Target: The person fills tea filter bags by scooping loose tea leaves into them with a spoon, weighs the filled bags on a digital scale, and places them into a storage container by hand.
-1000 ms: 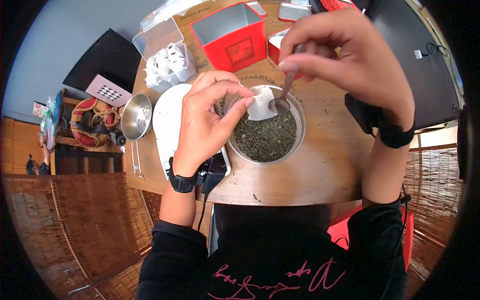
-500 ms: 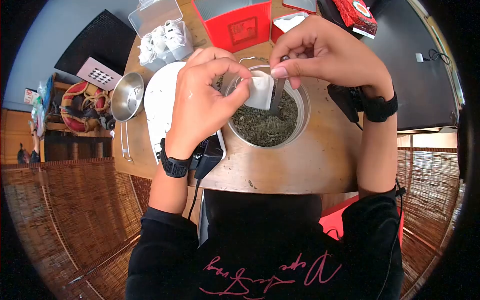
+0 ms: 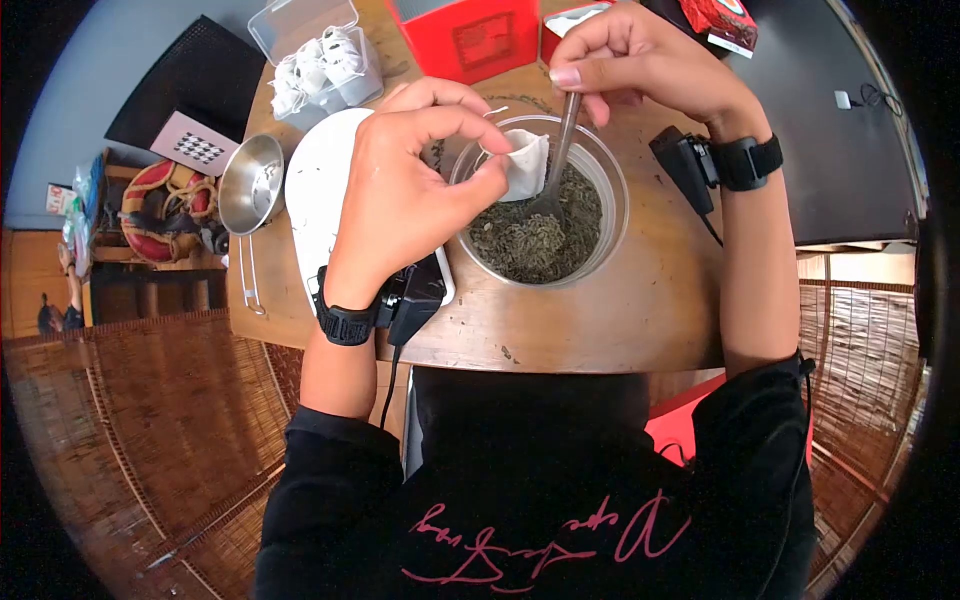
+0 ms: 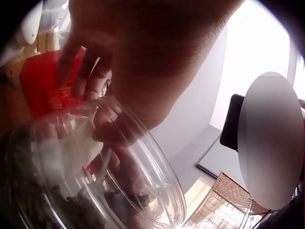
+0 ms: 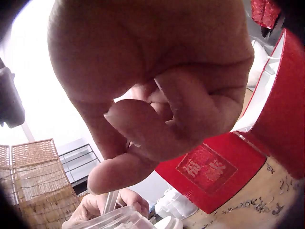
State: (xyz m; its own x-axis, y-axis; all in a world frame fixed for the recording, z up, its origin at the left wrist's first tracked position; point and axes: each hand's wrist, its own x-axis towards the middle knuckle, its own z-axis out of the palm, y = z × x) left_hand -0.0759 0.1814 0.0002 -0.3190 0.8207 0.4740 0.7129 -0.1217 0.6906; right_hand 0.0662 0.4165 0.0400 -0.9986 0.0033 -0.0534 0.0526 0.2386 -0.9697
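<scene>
In the head view my left hand (image 3: 415,190) pinches a small white tea bag (image 3: 525,165) between thumb and forefinger, above a clear round tub (image 3: 618,200). Loose dried tea leaves (image 3: 530,250) fill the lower part of that tub. My right hand (image 3: 655,65) grips the upper end of a metal spoon (image 3: 568,130), which slants down into the tub. The spoon's bowl is down among the leaves beside the bag, with a mound of leaves on it. Through the tub's clear wall, the left wrist view shows the white bag (image 4: 78,148).
A white scale (image 3: 320,190) lies left of the tub, and a steel pan (image 3: 252,185) beyond it. Behind stand a clear box (image 3: 345,95) of filled white bags and a red tin (image 3: 475,40). Leaf crumbs lie scattered on the wooden table (image 3: 660,310).
The spoon has gone from beside the bag's mouth down into the leaves and now bears a mound. My right hand has shifted with it; my left hand still holds the bag over the tub.
</scene>
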